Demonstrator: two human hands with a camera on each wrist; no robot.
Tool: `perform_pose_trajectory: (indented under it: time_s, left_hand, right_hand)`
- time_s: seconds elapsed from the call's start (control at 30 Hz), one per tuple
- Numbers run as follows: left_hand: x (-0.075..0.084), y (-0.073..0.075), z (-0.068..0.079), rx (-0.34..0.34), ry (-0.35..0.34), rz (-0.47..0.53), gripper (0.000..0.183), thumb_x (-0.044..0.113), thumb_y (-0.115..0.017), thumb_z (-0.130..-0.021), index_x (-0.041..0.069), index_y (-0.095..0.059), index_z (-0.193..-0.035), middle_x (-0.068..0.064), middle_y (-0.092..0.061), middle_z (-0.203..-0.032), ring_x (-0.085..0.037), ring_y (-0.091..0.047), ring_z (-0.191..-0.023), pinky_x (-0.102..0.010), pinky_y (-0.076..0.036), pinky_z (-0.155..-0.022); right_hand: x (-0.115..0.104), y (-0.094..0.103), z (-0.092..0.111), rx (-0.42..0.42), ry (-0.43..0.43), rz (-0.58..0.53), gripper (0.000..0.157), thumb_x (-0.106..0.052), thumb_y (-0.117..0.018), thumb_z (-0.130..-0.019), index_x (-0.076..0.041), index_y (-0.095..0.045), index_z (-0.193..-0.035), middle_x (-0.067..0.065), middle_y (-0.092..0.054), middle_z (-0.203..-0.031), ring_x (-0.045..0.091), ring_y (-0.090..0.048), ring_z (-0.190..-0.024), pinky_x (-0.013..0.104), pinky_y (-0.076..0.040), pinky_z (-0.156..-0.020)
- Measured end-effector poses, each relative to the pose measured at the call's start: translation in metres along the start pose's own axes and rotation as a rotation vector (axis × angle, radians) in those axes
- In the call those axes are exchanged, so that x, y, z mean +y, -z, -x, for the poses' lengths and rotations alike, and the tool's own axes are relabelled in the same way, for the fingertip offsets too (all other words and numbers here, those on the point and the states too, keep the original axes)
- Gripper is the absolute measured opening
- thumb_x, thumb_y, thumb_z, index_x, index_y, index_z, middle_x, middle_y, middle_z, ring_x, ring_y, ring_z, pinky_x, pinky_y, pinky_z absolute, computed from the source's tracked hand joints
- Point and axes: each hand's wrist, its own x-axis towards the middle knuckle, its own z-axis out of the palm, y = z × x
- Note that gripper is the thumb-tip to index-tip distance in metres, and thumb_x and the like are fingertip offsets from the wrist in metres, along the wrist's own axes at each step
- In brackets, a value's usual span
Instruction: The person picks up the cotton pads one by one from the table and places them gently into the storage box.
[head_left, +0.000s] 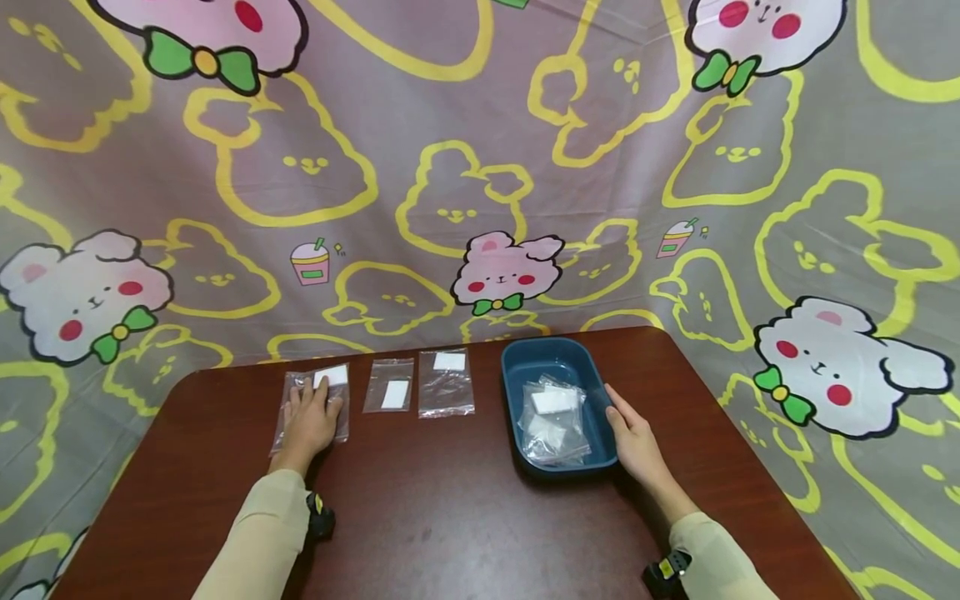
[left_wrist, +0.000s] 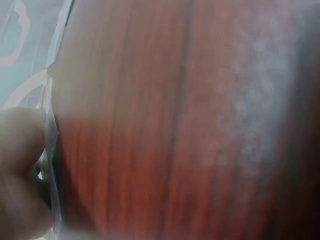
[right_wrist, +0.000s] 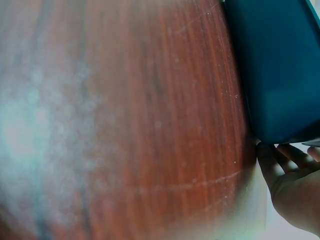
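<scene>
A glossy reddish-brown table [head_left: 420,508] with dark streaked grain and rounded far corners bears three clear flat plastic bags near its far edge, each showing a white rectangle — a leftmost bag [head_left: 342,423], a middle bag [head_left: 382,379] and, just beside that, a right-hand bag [head_left: 446,387]. Farther right stands a dark-blue rectangular tray [head_left: 551,358] — round-cornered, plastic-looking.

I see dark-blue tray [head_left: 543,360], clear bags [head_left: 446,393] with white rectangles [head_left: 449,361], reddish-brown, dark-grained table [head_left: 450,500], cream sleeves [head_left: 262,517], greyish backdrop [head_left: 420,108]: yellow outlines, white animal heads [head_left: 504,268], green bows [head_left: 238,68].
</scene>
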Motion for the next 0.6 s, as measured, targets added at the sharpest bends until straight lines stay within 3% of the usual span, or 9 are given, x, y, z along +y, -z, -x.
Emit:
perform_pose_trajectory:
  time_s: [0.33, 0.6]
  left_hand:
    - [-0.0003, 0.0001, 0.0019, -0.005, -0.016, -0.007, 0.056, 0.023, -0.035, -0.109, -0.006, -0.021, -0.156, -0.037, -0.008, -0.159, -0.057, 0.001, -0.145, -0.066, 0.001, -0.117]
    - [0.0018, 0.0010, 0.0064, 0.026, -0.046, -0.036, 0.052, 0.013, -0.034, -0.108, -0.009, -0.026, -0.153, -0.037, -0.015, -0.157, -0.055, -0.009, -0.145, -0.066, -0.004, -0.117]
  right_hand:
    - [-0.0011, 0.0004, -0.0001, -0.011, -0.007, -0.009, 0.048, -0.021, -0.041, -0.110, -0.011, -0.037, -0.157, 0.015, -0.036, -0.159, 0.033, -0.033, -0.144, 0.055, -0.026, -0.117]
    - [-0.0010, 0.0004, 0.0000, -0.011, -0.013, -0.009, 0.048, -0.022, -0.041, -0.110, -0.011, -0.037, -0.157, 0.014, -0.036, -0.159, 0.033, -0.033, -0.145, 0.056, -0.025, -0.118]
